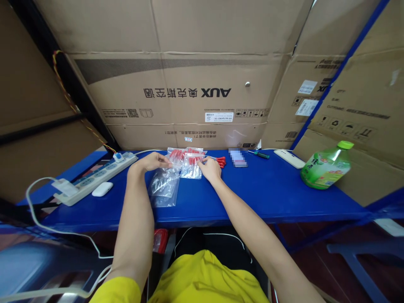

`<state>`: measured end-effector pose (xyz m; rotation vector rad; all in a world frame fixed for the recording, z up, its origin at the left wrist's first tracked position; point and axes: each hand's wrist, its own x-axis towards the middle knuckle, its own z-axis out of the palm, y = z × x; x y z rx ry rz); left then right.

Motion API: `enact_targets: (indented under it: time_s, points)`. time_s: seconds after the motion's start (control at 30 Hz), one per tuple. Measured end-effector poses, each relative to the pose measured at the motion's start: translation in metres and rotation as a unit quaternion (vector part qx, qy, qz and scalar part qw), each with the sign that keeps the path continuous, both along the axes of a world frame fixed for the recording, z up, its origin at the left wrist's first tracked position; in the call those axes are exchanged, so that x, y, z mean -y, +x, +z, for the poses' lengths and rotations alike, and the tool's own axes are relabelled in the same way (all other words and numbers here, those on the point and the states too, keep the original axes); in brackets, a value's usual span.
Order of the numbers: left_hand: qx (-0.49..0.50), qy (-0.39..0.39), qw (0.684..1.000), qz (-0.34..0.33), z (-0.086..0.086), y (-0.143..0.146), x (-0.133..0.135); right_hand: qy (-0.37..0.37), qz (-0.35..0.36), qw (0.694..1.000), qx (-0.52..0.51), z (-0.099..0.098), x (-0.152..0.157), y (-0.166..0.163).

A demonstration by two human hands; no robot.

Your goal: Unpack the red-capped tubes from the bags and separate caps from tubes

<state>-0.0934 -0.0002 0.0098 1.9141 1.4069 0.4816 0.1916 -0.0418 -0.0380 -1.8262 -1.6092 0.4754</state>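
My left hand (155, 160) is closed, its fingertips pinching the edge of a clear plastic bag (164, 185) near the left of the blue table. My right hand (211, 168) is closed at the right edge of a small clear bag of red pieces (192, 168), thumb and fingers pressed together there. Behind both hands lie more bags with red slender pieces (178, 154). Several loose red pieces (221, 161) lie just beyond my right hand. What exactly the red pieces are is too small to tell.
A power strip (109, 170) with plugs and a white earbud case (102, 189) lie left. Along the back are a phone (238, 158), a green screwdriver (260, 155) and a white device (288, 159). A green bottle (326, 166) stands right. Cardboard (189, 33) walls the back.
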Motion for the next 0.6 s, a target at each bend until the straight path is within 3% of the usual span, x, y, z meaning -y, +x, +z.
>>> enact_targets:
  time_s: [0.2, 0.43, 0.6]
  points:
    - [0.000, -0.007, 1.000, 0.011, 0.0038, -0.0111, 0.0040, 0.018, -0.014, 0.999, -0.034, -0.0037, -0.0048, -0.0012]
    - [0.031, -0.032, 0.999, -0.008, 0.0083, -0.0032, 0.0087, 0.049, -0.007, 0.996, -0.068, -0.0055, -0.0053, -0.0015]
    - [-0.026, -0.053, 0.998, 0.000, 0.0056, -0.0068, 0.0061, 0.064, 0.010, 0.992, -0.106, -0.0080, -0.0094, -0.0021]
